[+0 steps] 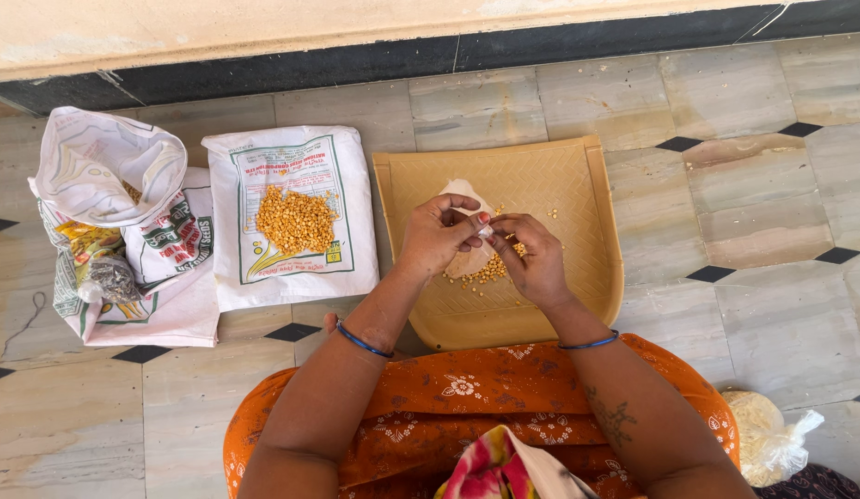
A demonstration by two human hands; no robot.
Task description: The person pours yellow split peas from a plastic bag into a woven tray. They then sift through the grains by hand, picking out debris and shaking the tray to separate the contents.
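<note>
Head view: left hand (436, 236) and right hand (531, 259) pinch a small pouch (467, 261) over the winnowing tray (596, 231); keeping it low should contain spilling yellow lentils (490, 271).

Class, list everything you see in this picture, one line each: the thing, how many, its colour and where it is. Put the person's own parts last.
winnowing tray: one, tan, on the floor before the person
small pouch: one, pale, over the tray, between both hands
yellow split pulses: a small scatter, on the tray under the hands
flat sack: one, white with green print, left of the tray
pile of pulses: one, yellow, on the flat sack
open sack: one, white, far left
clear bag: one, lower right
floor tiles: grey with black diamonds
bangles: two, blue, one per wrist
left hand: pinching the pouch
right hand: pinching the pouch
</note>
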